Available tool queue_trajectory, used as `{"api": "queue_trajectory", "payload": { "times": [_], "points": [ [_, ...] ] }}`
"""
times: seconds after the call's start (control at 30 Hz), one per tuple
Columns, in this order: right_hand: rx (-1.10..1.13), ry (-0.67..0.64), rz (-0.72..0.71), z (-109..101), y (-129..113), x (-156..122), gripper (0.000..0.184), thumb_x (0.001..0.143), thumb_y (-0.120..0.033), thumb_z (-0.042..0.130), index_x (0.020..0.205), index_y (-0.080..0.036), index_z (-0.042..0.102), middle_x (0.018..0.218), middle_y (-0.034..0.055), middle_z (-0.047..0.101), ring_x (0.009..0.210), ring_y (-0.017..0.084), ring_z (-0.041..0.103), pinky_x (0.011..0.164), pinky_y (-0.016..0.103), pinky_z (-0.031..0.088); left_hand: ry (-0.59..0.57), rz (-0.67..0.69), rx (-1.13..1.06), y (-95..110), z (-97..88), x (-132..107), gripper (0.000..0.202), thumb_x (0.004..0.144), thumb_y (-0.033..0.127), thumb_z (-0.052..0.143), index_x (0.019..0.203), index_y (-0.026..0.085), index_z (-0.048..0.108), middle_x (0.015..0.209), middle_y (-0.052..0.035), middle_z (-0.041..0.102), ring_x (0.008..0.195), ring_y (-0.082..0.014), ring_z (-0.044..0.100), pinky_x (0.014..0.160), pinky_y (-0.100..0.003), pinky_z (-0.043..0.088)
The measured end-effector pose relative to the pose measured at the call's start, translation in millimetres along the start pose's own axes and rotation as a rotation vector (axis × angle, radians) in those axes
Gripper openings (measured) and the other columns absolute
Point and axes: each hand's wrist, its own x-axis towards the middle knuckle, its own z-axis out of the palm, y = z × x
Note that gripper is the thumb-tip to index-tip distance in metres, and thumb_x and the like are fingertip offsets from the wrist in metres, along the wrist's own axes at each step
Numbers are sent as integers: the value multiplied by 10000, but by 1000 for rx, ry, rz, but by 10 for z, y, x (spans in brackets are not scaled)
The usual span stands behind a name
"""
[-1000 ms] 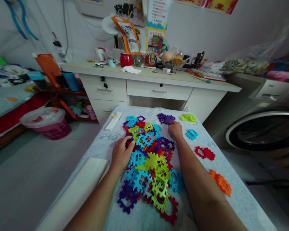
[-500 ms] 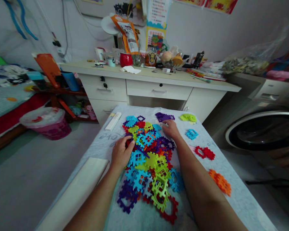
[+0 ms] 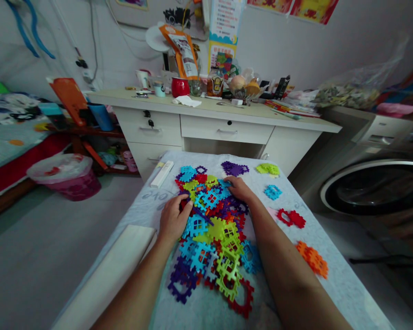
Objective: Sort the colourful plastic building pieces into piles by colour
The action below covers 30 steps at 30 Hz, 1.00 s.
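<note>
Resting at jumbled plastic pieces (image 3: 217,230): left hand (image 3: 175,215), half-curled; right hand (image 3: 239,188), bent; any grip unclear. Possible hazard: overlapping pieces snagging, dragging several along.

The left hand (image 3: 175,217) and the right hand (image 3: 239,188) are both showing bare, and the uncovered forearms (image 3: 284,261) are broadening smoothly from narrower wrists (image 3: 166,241).

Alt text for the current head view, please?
A person's left hand and right hand are at a pile of toothed, multicoloured pieces on a cloth-covered table; small single-colour groups lie beyond and to the right.
</note>
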Motion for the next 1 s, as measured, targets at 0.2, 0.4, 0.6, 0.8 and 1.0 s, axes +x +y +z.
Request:
{"api": "queue_trajectory", "payload": {
  "times": [0.2, 0.4, 0.6, 0.8, 1.0],
  "points": [
    [-4, 121, 123, -193, 9, -60, 246, 826, -113, 525, 965, -167, 720, 1014, 95, 733, 961, 231, 635, 869, 306, 446, -4, -7, -2, 12, 0, 12, 424, 868, 485, 507, 1130, 194, 670, 1163, -99, 696, 1125, -276, 609, 1039, -452, 438],
    [49, 379, 300, -521, 261, -228, 374, 791, -125, 540, 1151, -145, 639, 797, 35, 687, 726, 165, 614, 726, 262, 458, 10, 8, 1, -7, 14, 14, 432, 866, 489, 499, 1120, 187, 675, 1151, -101, 704, 1119, -280, 618, 1030, -450, 449],
    [29, 408, 583, -868, 597, -536, 354, 745, -92, 562, 1082, -147, 658, 691, 13, 649, 591, 138, 588, 590, 230, 426, 7, 7, -1, -5, 11, 17, 434, 860, 488, 500, 1123, 191, 675, 1163, -100, 705, 1119, -283, 619, 1026, -448, 452],
    [260, 465, 758, -1128, 913, -875, 318, 736, -55, 562, 1029, -101, 676, 585, -2, 608, 544, 125, 603, 513, 196, 431, 3, -3, 6, 8, 11, 16, 444, 860, 496, 497, 1129, 192, 676, 1168, -103, 703, 1116, -287, 621, 1020, -446, 453],
    [123, 496, 833, -1073, 1125, -1041, 290, 721, -85, 585, 987, -80, 700, 578, 29, 641, 543, 152, 643, 518, 217, 488, 2, 21, 12, -28, 27, 23, 452, 870, 505, 489, 1132, 185, 672, 1169, -107, 702, 1112, -281, 622, 1016, -444, 457]
  ]
}}
